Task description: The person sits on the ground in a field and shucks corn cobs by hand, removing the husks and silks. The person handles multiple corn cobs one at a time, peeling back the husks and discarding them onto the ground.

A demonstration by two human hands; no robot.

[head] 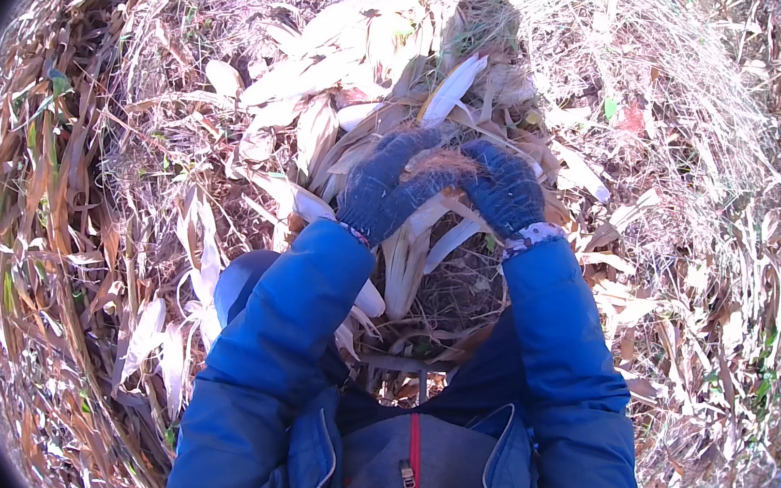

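Note:
Both hands wear dark knitted gloves and meet in front of me over corn husks. My left hand [387, 183] is closed around the base of an ear of corn, whose pale husk [453, 91] points up and away with a strip of yellow kernels along its left edge. Touching the same bundle from the right, my right hand [503, 187] has bent fingers beside a tuft of brown corn silk [447, 165]. Dry husk leaves [404, 267] hang below the hands. The fingertips are partly hidden, so what exactly the right hand pinches is unclear.
A heap of pale husks [325, 64] lies beyond the hands to the left. Dry corn stalks and leaves [68, 190] cover the ground at left. Dry grass [671, 103] spreads at upper right. Between my legs a metal bar [405, 364] shows.

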